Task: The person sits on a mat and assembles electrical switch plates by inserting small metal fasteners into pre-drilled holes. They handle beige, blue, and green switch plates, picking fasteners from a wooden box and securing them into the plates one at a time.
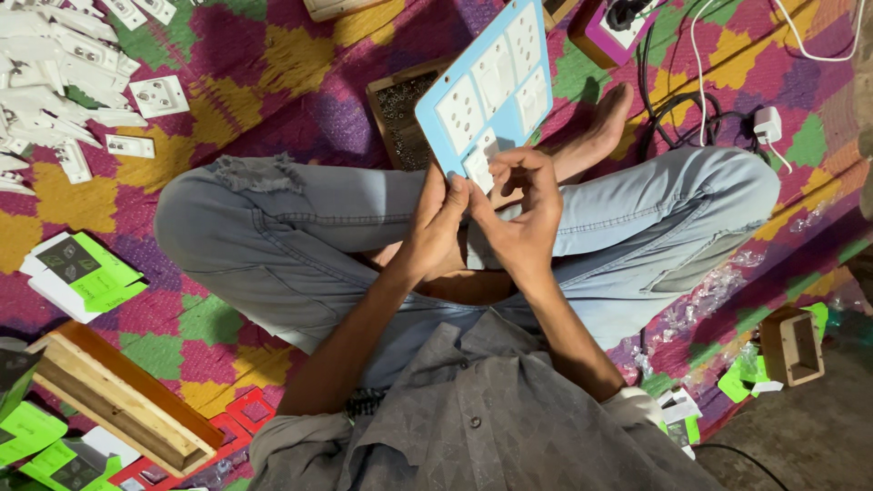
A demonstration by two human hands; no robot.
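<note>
I sit cross-legged in light jeans and hold a light blue switch panel (491, 82) with several white switches and sockets fitted in it. It stands tilted over my lap. My left hand (435, 227) grips its lower edge from the left. My right hand (520, 209) holds the same lower corner, fingers curled over a small white switch module (479, 166) at the panel's bottom. My bare foot (596, 136) lies just behind the panel.
A tray of small screws (400, 114) sits behind the panel. A heap of white sockets (55, 73) lies far left, green and white boxes (82, 273) at left. Wooden frames (118, 395) lie near left and right (793, 345). Cables and a plug (768, 125) lie far right, on a patterned mat.
</note>
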